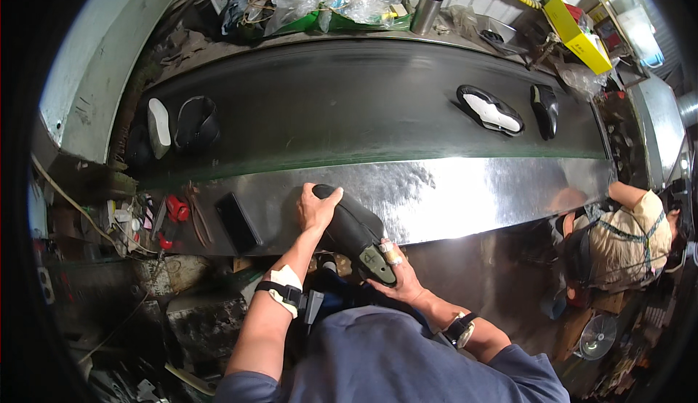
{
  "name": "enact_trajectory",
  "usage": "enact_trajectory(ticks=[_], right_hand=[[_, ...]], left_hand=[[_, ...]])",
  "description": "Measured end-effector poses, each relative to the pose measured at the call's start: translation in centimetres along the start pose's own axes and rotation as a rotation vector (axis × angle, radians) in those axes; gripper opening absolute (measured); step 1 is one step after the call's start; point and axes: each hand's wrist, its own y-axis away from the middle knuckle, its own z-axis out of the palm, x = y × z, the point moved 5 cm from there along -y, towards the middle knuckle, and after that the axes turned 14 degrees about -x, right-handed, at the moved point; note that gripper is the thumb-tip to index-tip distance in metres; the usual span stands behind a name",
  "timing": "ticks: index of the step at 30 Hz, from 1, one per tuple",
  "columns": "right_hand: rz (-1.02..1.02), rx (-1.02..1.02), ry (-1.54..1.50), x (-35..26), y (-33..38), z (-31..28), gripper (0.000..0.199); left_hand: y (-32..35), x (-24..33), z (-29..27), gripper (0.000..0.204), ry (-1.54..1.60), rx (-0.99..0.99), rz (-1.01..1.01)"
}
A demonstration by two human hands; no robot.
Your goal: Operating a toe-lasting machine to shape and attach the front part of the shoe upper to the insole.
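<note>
A black shoe upper (352, 218) is stretched over a green shoe last (376, 263), tilted across the near edge of the metal worktop. My left hand (318, 207) curls around its far end, thumb and fingers pressing the black material. At the near end, my right hand (402, 277) grips the green last, and one finger is wrapped in tape. Left of the shoe lies a flat black phone-like slab (238, 223). Beyond it are pincers (196, 215) with long handles and a red tool (176, 208).
A dark conveyor belt (327, 105) carries a pale sole piece (158, 127), a black upper (198, 124), a white-soled shoe (491, 110) and a black shoe (544, 111). Behind stand a steel thermos (427, 9) and yellow box (576, 36). A co-worker (629, 243) is at right.
</note>
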Motion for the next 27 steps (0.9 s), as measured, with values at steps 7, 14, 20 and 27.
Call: enact_trajectory(ticks=[7, 14, 20, 27], right_hand=[[0.011, -0.227, -0.332, 0.9, -0.3, 0.4, 0.099], [0.699, -0.530, -1.123, -2.9, -8.5, 1.4, 0.093], [0.356, -0.612, -0.841, -16.3, -10.7, 4.9, 0.066], [0.208, -0.915, -0.923, -33.5, -5.8, 19.2, 0.041]], left_hand=[[-0.2, -3.2, -1.2, 0.041, 0.434, -0.010, 0.038], [8.3, -4.4, -9.0, 0.031, 0.499, 0.186, 0.103], [20.8, -11.1, -18.2, 0.040, 0.537, 0.588, 0.128], [42.6, -23.4, -29.1, 0.043, 0.485, 1.035, -0.066]])
